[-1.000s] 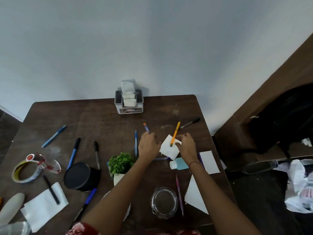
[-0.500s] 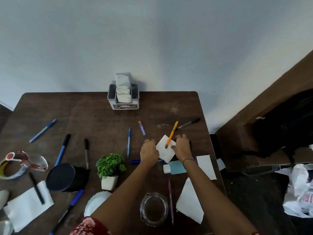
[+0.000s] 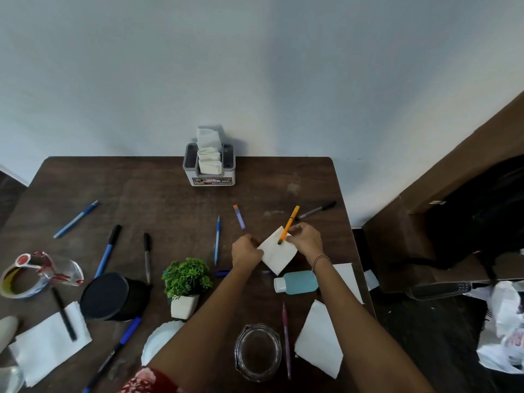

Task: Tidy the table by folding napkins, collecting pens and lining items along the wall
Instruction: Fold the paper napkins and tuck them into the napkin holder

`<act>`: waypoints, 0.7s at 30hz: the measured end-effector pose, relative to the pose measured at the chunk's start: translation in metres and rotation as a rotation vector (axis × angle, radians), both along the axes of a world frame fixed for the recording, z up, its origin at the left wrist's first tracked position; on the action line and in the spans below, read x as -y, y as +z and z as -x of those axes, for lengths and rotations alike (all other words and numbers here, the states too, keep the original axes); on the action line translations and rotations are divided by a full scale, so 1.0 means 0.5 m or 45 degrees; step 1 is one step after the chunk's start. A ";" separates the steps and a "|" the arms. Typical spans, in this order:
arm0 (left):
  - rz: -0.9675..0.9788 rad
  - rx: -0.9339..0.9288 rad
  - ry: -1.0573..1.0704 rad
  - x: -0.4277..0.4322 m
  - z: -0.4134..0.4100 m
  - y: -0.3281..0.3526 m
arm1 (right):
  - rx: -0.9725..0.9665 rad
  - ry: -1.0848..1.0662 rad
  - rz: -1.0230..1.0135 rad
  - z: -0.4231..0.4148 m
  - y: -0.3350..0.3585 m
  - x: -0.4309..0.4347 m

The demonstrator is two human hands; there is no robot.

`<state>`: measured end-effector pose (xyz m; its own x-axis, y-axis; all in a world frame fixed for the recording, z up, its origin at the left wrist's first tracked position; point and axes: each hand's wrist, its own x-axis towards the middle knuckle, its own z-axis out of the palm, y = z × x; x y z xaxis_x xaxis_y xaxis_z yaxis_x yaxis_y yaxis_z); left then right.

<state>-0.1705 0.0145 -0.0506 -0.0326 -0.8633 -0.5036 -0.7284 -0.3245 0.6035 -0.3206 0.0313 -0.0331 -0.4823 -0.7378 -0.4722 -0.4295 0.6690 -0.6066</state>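
A small white napkin (image 3: 279, 255) lies folded on the dark table (image 3: 158, 194), right of centre. My left hand (image 3: 245, 251) pinches its left edge and my right hand (image 3: 306, 241) holds its upper right corner. An orange pen (image 3: 289, 224) rests across the napkin's top, right beside my right fingers. Loose pens lie around: a blue pen (image 3: 217, 239), a black marker (image 3: 316, 210), a pink pen (image 3: 286, 338). More napkins lie flat at the lower right (image 3: 320, 344) and lower left (image 3: 48, 344). A grey napkin holder (image 3: 209, 173) stands at the wall.
A blue bottle (image 3: 297, 282) lies under my right wrist. A potted plant (image 3: 185, 282), a black container (image 3: 109, 296), a tape dispenser (image 3: 31, 275), a glass jar (image 3: 258, 351) and a white plate (image 3: 158, 338) crowd the near side. Several pens lie at the left.
Both hands stay on the napkin; my left hand has slid down along its left edge. My head has tilted, so the table sits lower in view.
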 end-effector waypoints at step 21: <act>-0.633 -1.056 0.738 -0.046 -0.099 0.141 | 0.812 -0.345 0.310 -0.096 0.085 -0.081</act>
<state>-0.1210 0.0373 0.0201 -0.1760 -0.5666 -0.8050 0.1763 -0.8226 0.5405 -0.2724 0.0720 0.0092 -0.3493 -0.7516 -0.5596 0.2178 0.5158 -0.8286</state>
